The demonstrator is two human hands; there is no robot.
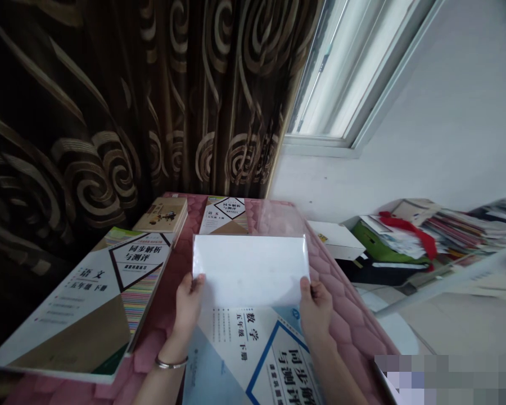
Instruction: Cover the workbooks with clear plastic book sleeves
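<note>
Both hands grip a white sheet with a shiny clear plastic edge [251, 270], raised and tilted over the table. My left hand [188, 304] pinches its left side; a metal bangle circles that wrist. My right hand [316, 306] pinches the opposite side. Below the sheet lies a blue and white workbook [223, 371], its cover print turned at an angle and its far part hidden. Whether the sheet is joined to this workbook I cannot tell. Beyond the sheet, a clear plastic film [280, 216] rests on the pink quilted cover [346, 320].
At left lies a large white and brown workbook [93, 304], with a tan book [162, 214] behind it. Another workbook [224, 215] sits at the far edge. A patterned curtain [152, 101] hangs behind. To the right are a white box [335, 239] and stacked papers [459, 225].
</note>
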